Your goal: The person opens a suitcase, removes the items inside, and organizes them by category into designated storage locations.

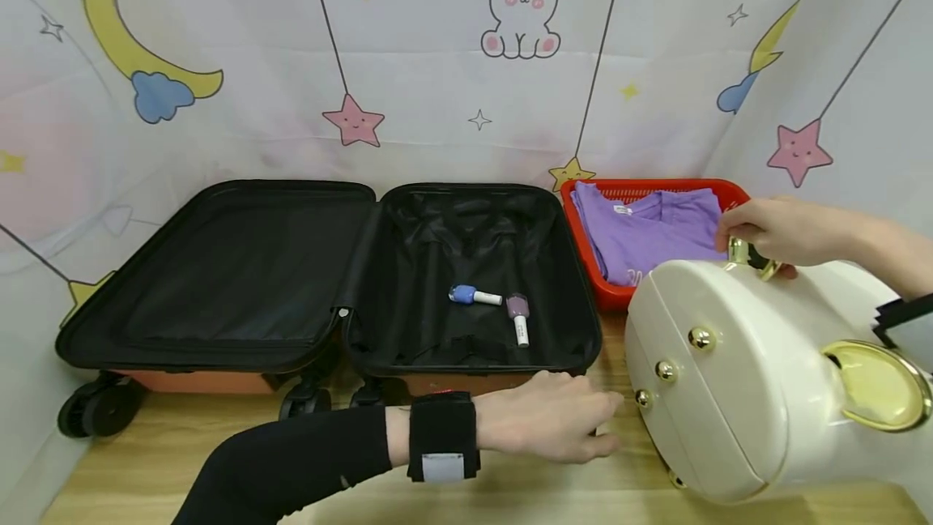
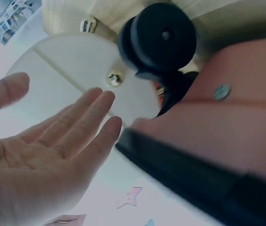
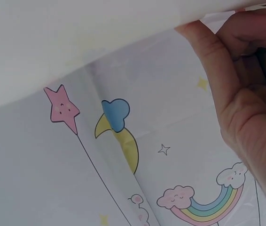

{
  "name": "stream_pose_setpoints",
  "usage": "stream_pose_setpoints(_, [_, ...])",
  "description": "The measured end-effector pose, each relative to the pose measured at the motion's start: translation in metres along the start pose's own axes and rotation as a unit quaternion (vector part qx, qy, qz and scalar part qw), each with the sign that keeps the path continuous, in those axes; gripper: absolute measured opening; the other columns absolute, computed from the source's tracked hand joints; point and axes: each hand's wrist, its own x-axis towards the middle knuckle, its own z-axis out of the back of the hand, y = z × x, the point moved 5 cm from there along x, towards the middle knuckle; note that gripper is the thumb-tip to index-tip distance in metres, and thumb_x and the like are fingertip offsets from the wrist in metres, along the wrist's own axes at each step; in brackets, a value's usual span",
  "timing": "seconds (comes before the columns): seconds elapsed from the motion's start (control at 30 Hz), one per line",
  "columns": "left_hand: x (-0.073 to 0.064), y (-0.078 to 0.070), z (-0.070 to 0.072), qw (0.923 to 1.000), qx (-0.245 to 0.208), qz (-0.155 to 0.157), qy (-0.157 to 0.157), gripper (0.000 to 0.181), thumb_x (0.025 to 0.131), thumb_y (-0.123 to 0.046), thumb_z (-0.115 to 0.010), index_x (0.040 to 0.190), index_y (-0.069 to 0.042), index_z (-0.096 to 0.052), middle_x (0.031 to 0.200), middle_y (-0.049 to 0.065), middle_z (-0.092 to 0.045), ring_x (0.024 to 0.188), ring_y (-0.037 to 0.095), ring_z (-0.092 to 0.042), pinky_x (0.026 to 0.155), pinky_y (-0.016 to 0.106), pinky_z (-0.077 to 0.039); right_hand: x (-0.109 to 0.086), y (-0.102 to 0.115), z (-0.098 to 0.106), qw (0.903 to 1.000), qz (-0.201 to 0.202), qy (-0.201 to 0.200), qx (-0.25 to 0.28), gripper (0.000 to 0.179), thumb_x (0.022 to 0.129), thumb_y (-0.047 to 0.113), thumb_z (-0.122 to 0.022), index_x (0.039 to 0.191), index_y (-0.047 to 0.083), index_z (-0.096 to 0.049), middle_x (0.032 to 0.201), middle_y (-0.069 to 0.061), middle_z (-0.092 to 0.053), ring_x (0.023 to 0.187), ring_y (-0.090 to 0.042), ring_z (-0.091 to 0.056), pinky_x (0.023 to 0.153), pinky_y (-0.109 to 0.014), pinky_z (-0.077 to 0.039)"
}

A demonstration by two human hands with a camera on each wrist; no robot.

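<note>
My right hand (image 1: 794, 229) grips the gold handle (image 1: 739, 249) on top of a cream vanity case (image 1: 787, 363) with gold studs, which stands tilted at the right. In the right wrist view, the curled fingers of that hand are partly cut off by the frame. My left hand (image 1: 550, 418) hovers in front of the suitcase, left of the vanity case, apparently holding nothing. The left wrist view shows its fingers (image 2: 79, 125) extended toward the case's studded end. A blue nail polish bottle (image 1: 474, 296) and a purple nail polish bottle (image 1: 518, 318) lie inside the open suitcase (image 1: 430, 245).
The suitcase's other half (image 1: 248, 266) lies spread at the left, its black wheels (image 1: 102, 407) toward me. Behind the vanity case, a red basket (image 1: 611, 294) holds a folded purple shirt (image 1: 656, 233). A patterned white curtain (image 1: 437, 39) hangs behind the wooden surface (image 1: 182, 460).
</note>
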Motion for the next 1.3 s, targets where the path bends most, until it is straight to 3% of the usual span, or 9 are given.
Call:
stream_pose_setpoints(0.23, [0.028,0.005,-0.02,0.9982,-0.005,0.023,-0.055,0.013,0.099,-0.028,-0.06,0.093,-0.017,-0.055,0.081,-0.01,-0.056,0.058,0.003,-0.05,0.038,0.019,-0.035,0.0,-0.001,0.0,0.9998,-0.006,0.014,0.01,0.028,0.102,-0.001,-0.038,0.106,0.006,-0.065,0.094,-0.006,-0.057,0.047,-0.016,-0.051,0.054,-0.027,-0.049])
stream_pose_setpoints(0.27, [0.032,0.004,-0.024,0.9978,-0.009,0.028,-0.06,0.011,0.099,-0.027,-0.06,0.1,-0.016,-0.058,0.086,-0.01,-0.059,0.057,0.003,-0.052,0.038,0.018,-0.035,0.0,-0.001,0.0,0.9998,-0.006,0.015,0.012,0.028,0.102,-0.001,-0.038,0.107,0.006,-0.065,0.094,-0.007,-0.057,0.047,-0.016,-0.051,0.054,-0.027,-0.049])
stream_pose_setpoints(0.33, [0.039,0.003,-0.032,0.9967,-0.011,0.039,-0.071,0.025,0.099,-0.027,-0.059,0.12,-0.012,-0.058,0.096,-0.009,-0.064,0.061,0.004,-0.057,0.039,0.018,-0.037,0.0,-0.001,0.0,0.9998,-0.007,0.014,0.013,0.028,0.102,0.0,-0.038,0.106,0.005,-0.065,0.096,-0.008,-0.057,0.048,-0.016,-0.052,0.053,-0.027,-0.049])
stream_pose_setpoints(0.4, [0.046,0.001,-0.04,0.9953,-0.009,0.047,-0.084,0.044,0.099,-0.025,-0.059,0.137,-0.006,-0.052,0.105,-0.007,-0.068,0.067,0.005,-0.063,0.042,0.018,-0.042,0.0,-0.001,0.0,0.9998,-0.008,0.016,0.012,0.028,0.102,-0.001,-0.038,0.107,0.005,-0.065,0.098,-0.009,-0.058,0.048,-0.016,-0.052,0.053,-0.027,-0.049])
stream_pose_setpoints(0.47, [0.053,-0.002,-0.046,0.9935,-0.001,0.049,-0.103,0.054,0.099,-0.023,-0.059,0.145,0.0,-0.044,0.107,-0.004,-0.069,0.069,0.005,-0.065,0.044,0.017,-0.043,-0.001,0.0,0.001,0.9998,-0.009,0.014,0.011,0.028,0.102,-0.001,-0.038,0.107,0.005,-0.065,0.098,-0.009,-0.058,0.048,-0.016,-0.051,0.053,-0.027,-0.049])
stream_pose_setpoints(0.67, [0.07,-0.006,-0.059,0.9866,0.025,0.069,-0.146,0.061,0.097,-0.021,-0.06,0.146,0.007,-0.038,0.094,-0.003,-0.069,0.055,0.003,-0.057,0.037,0.015,-0.035,-0.002,0.001,0.002,1.0,-0.007,0.001,-0.002,0.028,0.103,0.0,-0.039,0.105,0.006,-0.066,0.094,-0.006,-0.058,0.048,-0.015,-0.052,0.054,-0.026,-0.048])
stream_pose_setpoints(0.83, [0.079,-0.001,-0.064,0.9845,0.022,0.083,-0.153,0.068,0.095,-0.019,-0.062,0.148,0.012,-0.032,0.078,-0.003,-0.066,0.046,0.003,-0.051,0.036,0.015,-0.034,-0.002,0.0,0.001,0.9999,-0.008,0.005,0.004,0.028,0.103,0.0,-0.038,0.105,0.006,-0.066,0.094,-0.006,-0.058,0.048,-0.016,-0.052,0.054,-0.027,-0.049])
stream_pose_setpoints(1.0, [0.081,0.0,-0.066,0.9843,0.008,0.075,-0.159,0.073,0.096,-0.02,-0.061,0.149,0.015,-0.026,0.063,-0.006,-0.058,0.043,0.002,-0.047,0.036,0.015,-0.033,-0.003,-0.002,-0.001,0.9998,-0.003,0.007,0.016,0.028,0.103,-0.001,-0.038,0.106,0.006,-0.065,0.099,-0.008,-0.059,0.048,-0.015,-0.05,0.053,-0.027,-0.05])
stream_pose_setpoints(1.3, [0.078,0.004,-0.067,0.9849,-0.038,0.069,-0.154,0.083,0.095,-0.022,-0.063,0.152,0.017,-0.017,0.055,-0.011,-0.045,0.04,-0.001,-0.037,0.035,0.015,-0.028,-0.003,-0.004,-0.002,0.9998,-0.006,0.012,0.013,0.027,0.104,0.001,-0.039,0.106,0.008,-0.066,0.098,-0.006,-0.058,0.052,-0.014,-0.051,0.054,-0.027,-0.052])
